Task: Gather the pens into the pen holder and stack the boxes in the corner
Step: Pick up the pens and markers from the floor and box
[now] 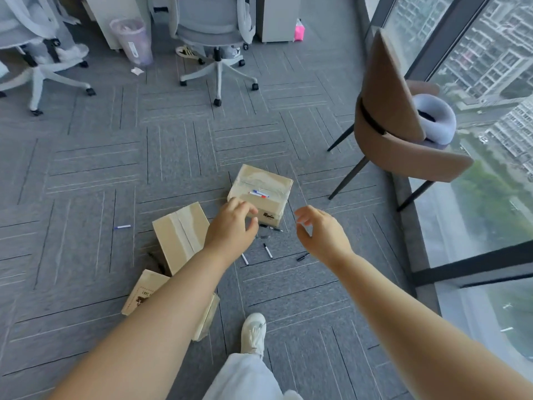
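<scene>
Three taped cardboard boxes lie on the grey carpet: the far box (269, 180) with two pens (259, 194) on its top, a middle box (178, 235) to its left, and a near box (144, 290) partly hidden under my left forearm. My left hand (232, 225) reaches out in front of the far box's near left corner, fingers loosely curled, holding nothing. My right hand (320, 230) hovers to the right of that box with fingers spread. Several pens (267, 250) lie scattered on the carpet between my hands, and one white pen (122, 226) lies apart at the left.
A brown chair (398, 134) with a neck pillow stands by the window wall at the right. Two grey office chairs (216, 39) and a clear waste bin (132, 39) stand at the back. My white shoe (253, 332) is on the carpet below the pens.
</scene>
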`<state>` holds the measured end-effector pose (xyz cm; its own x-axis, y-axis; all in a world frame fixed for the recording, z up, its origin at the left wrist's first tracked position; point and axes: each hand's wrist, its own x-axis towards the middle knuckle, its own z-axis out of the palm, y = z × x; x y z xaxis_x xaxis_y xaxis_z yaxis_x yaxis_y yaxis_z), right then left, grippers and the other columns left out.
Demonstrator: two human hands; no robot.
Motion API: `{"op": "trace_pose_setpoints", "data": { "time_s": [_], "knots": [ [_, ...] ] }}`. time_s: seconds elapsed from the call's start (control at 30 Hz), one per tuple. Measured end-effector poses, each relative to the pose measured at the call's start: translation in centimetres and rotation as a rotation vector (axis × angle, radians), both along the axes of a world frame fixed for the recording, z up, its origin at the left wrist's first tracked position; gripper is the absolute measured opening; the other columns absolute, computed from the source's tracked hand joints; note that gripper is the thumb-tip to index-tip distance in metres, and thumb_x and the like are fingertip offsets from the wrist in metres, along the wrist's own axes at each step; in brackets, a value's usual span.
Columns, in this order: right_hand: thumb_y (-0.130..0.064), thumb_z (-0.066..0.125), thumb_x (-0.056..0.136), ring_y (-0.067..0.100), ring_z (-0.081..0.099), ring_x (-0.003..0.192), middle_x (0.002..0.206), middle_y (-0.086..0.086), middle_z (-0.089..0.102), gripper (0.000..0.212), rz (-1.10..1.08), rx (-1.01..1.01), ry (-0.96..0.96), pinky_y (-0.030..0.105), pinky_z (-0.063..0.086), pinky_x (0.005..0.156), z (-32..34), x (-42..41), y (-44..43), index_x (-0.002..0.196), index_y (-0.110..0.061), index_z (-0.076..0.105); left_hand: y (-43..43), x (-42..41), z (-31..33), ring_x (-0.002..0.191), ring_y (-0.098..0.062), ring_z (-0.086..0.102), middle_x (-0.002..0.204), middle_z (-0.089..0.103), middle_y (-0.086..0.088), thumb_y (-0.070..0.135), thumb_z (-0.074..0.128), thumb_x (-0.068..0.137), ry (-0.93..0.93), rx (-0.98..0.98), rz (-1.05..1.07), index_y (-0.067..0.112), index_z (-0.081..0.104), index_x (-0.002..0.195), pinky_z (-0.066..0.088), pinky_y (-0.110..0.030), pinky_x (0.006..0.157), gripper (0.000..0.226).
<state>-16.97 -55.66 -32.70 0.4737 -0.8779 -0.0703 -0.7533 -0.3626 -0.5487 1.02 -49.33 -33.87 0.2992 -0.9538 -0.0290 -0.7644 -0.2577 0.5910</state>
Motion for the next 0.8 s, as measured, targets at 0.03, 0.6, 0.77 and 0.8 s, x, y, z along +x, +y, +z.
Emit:
{"op": "trace_pose_setpoints", "data": {
  "time_s": [0.03, 0.6, 0.77, 0.8],
  "knots": [
    [-0.012, 0.053, 0.088, 0.023, 0.061, 0.099, 0.103, 0.004, 0.067, 0.025, 0.0, 0.019, 0.01, 0.037, 0.052, 0.081, -0.7, 0.1, -1.3, 0.112, -0.011, 0.058, -1.3, 0.1, -0.6, 0.106, -0.02, 0.054, 0.114, 0.056, -0.002, 0.021, 0.052, 0.091, 0.006, 0.022, -0.002, 0.013, 0.062, 0.105, 0.045, -0.032, 0.078, 0.019],
    [-0.01, 0.052, 0.088, 0.026, 0.062, 0.095, 0.1, 0.003, 0.069, 0.026, 0.117, 0.102, 0.007, 0.037, 0.052, 0.077, -17.3, -3.8, -16.1, 0.113, -0.012, 0.059, -11.8, -4.7, -17.4, 0.104, -0.02, 0.059, 0.113, 0.057, -0.003, 0.021, 0.051, 0.092, 0.042, 0.149, 0.168, 0.013, 0.061, 0.105, 0.05, -0.037, 0.08, 0.019],
    [-0.011, 0.05, 0.089, 0.027, 0.063, 0.096, 0.103, 0.005, 0.067, 0.027, 0.154, 0.127, 0.022, 0.042, 0.053, 0.077, -28.6, -3.7, -18.7, 0.115, -0.012, 0.057, -14.0, -4.5, -28.5, 0.102, -0.022, 0.058, 0.111, 0.057, -0.006, 0.018, 0.052, 0.091, 0.035, 0.168, 0.211, 0.012, 0.062, 0.105, 0.045, -0.032, 0.076, 0.018],
    [-0.011, 0.049, 0.089, 0.027, 0.063, 0.096, 0.106, 0.005, 0.066, 0.029, 0.166, 0.129, 0.028, 0.042, 0.053, 0.077, -31.3, -3.5, -19.2, 0.117, -0.012, 0.055, -14.5, -4.2, -31.1, 0.101, -0.023, 0.059, 0.112, 0.056, -0.007, 0.018, 0.052, 0.091, 0.038, 0.18, 0.22, 0.012, 0.063, 0.105, 0.046, -0.034, 0.077, 0.018]
  ]
}}
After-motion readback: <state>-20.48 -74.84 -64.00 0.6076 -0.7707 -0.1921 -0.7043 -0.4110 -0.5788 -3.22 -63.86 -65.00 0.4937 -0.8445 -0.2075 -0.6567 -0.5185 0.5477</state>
